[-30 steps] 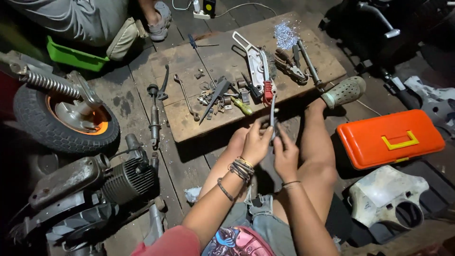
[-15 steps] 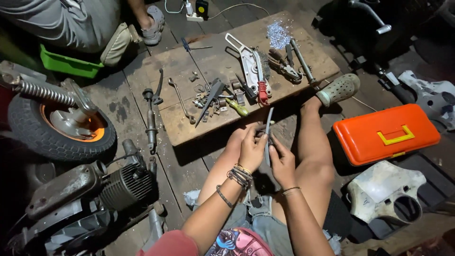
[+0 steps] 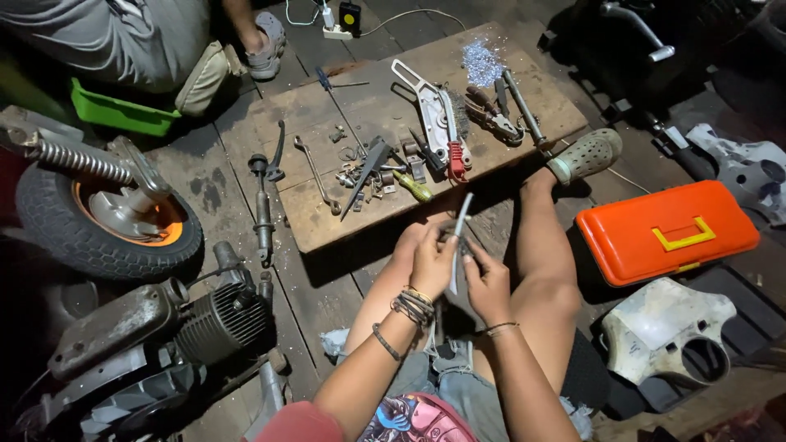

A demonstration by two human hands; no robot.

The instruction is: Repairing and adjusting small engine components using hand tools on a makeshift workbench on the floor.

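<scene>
I sit on a dark plank floor with my legs stretched out. My left hand [image 3: 431,260], with bracelets on the wrist, and my right hand [image 3: 486,283] meet above my lap. Both grip a thin, flat, pale metal strip [image 3: 460,219] that stands nearly upright between the fingers. Its upper end reaches toward the near edge of a low wooden board [image 3: 524,69]. A small part may lie between my fingers, but they hide it.
The board carries wrenches, a screwdriver [image 3: 413,187], pliers [image 3: 490,115], a metal bracket [image 3: 429,105] and small parts. An orange toolbox [image 3: 665,232] and pale plastic cover [image 3: 667,327] lie right. A wheel [image 3: 98,221] and engine [image 3: 188,323] sit left. Another person [image 3: 164,41] crouches beyond.
The strip has swung from lying low over the board's edge to standing more upright between my hands. My hands have drawn back slightly toward my lap.
</scene>
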